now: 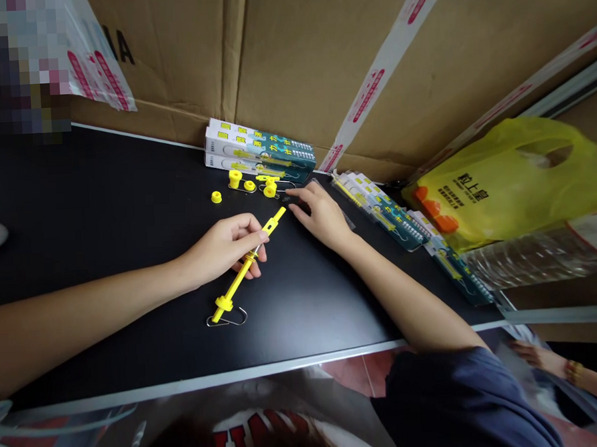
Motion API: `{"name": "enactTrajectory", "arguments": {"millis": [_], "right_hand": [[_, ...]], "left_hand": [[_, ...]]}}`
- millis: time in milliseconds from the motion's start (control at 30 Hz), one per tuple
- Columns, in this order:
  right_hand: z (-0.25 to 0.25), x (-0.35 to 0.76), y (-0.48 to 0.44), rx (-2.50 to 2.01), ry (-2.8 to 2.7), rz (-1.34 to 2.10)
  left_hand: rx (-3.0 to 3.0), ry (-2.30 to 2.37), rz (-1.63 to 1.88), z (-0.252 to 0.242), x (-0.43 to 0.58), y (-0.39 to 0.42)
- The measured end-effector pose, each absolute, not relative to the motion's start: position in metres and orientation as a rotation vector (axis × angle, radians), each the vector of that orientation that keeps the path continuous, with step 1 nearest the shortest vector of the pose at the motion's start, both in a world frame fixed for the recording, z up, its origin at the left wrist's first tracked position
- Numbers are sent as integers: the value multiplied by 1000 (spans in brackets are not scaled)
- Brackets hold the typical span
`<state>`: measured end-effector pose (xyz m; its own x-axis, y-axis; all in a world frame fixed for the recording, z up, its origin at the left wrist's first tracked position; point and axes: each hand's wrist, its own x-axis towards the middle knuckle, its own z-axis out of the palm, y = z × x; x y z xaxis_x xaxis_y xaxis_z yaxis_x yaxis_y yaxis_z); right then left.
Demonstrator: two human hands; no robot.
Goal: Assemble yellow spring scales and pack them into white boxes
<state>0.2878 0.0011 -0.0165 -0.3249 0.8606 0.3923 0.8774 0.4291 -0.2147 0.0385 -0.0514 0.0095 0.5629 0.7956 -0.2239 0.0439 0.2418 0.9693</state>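
Note:
My left hand (237, 243) is closed around the upper part of a yellow spring scale rod (241, 274). The rod slants over the black table, with a yellow collar near its lower end and a wire hook (239, 314) there. My right hand (321, 215) reaches to the loose parts at the back, its thumb and forefinger apart. Under that hand lies a clear plastic piece (350, 222), mostly covered by it. Left of those fingertips are yellow caps (235, 179) with wire hooks. A single yellow cap (216, 197) sits further left.
Printed spring scale boxes (259, 149) are stacked against the cardboard (290, 64). More boxes (382, 209) line the right side, beside a yellow plastic bag (506, 179). The black table (102, 214) has a pale front edge. Another person's hand (540, 357) shows at lower right.

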Motion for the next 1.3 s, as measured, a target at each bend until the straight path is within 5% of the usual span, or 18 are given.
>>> {"name": "enactTrajectory", "arguments": {"millis": [333, 533, 733, 967, 1300], "right_hand": [[-15, 284, 2, -1368, -2153, 77], [9, 276, -24, -1124, -1986, 719], [17, 269, -34, -1050, -2015, 806], [14, 270, -33, -1088, -2048, 719], [0, 278, -20, -1539, -2339, -10]], "left_hand": [[1281, 880, 558, 12, 40, -51], [1281, 888, 556, 11, 39, -50], [1269, 893, 553, 12, 39, -51], [1277, 889, 560, 12, 39, -51], [1273, 825, 586, 7, 36, -50]]}}
